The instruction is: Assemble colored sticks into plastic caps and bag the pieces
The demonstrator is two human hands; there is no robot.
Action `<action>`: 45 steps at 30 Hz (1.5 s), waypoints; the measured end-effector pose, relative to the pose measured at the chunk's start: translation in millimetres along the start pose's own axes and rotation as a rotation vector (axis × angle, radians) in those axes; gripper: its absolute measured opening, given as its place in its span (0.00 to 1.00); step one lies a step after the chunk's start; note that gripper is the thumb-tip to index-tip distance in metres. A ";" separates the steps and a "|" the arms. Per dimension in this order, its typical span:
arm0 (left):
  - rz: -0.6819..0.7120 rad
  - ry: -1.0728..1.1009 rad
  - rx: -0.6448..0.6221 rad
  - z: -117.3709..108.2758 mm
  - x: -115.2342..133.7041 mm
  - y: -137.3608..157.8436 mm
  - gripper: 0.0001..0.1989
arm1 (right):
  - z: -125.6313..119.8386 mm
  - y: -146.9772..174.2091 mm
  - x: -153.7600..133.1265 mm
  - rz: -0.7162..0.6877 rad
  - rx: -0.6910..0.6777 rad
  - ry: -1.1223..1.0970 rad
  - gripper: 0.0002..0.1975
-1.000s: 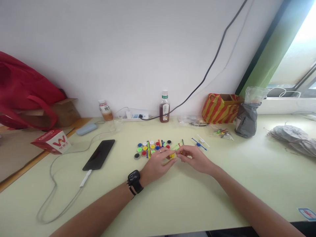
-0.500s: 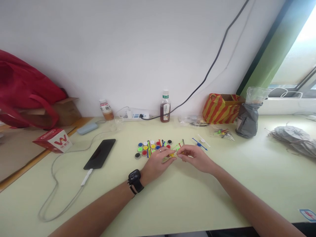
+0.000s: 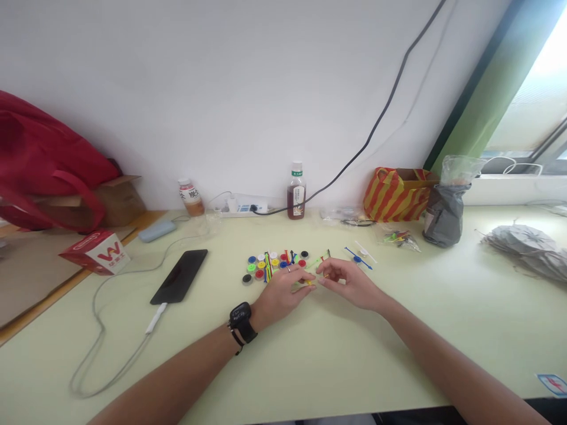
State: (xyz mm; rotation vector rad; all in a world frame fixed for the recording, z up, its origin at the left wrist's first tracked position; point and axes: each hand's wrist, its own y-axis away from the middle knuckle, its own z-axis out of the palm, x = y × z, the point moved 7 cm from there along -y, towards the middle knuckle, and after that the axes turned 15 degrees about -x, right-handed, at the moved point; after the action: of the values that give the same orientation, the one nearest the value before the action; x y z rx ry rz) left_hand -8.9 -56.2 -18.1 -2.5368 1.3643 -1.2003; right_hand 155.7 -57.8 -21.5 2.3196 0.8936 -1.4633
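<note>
"What is the biggest thing there?"

"The pale green table [image 3: 336, 354]. Next is a red bag [image 3: 53, 159] off to the left. A smaller striped bag [image 3: 394, 195] stands at the back on the right, and a dark bottle [image 3: 296, 195] stands between them."

"And the hands?"

"The left hand [image 3: 286, 289] and the right hand [image 3: 348, 283] almost meet, tip to tip. The left one is pinched on something tiny. The right one has its thumb and finger close together, but it is too hard to tell if they hold anything."

"What is near them?"

"A thin blue stick [image 3: 364, 264] lies past the right hand, slanting from far left to near right. Little round pieces [image 3: 274, 263] sit in a bunch just past the left hand."

"And the tiny thing?"

"A yellow piece [image 3: 309, 283] — between the left thumb and fingers. The right fingertips are just to its right. Its long way is too small to see."
</note>
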 end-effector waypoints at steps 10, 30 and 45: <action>0.002 0.021 -0.036 2.6 3.4 0.3 0.04 | -1.0 0.1 0.4 -0.005 0.014 -0.010 0.16; -0.137 0.566 0.066 4.7 -23.5 -4.1 0.13 | -13.7 8.2 -1.5 -0.027 0.176 -0.039 0.21; -0.134 0.622 0.072 5.9 -24.1 -3.3 0.13 | 6.2 -1.3 -4.6 0.006 -0.025 -0.158 0.16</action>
State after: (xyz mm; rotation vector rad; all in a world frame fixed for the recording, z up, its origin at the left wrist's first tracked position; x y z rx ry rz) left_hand -10.6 -38.7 -35.9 -2.3256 1.1956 -2.1461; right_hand 149.1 -61.6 -20.2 2.1516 0.8556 -1.5971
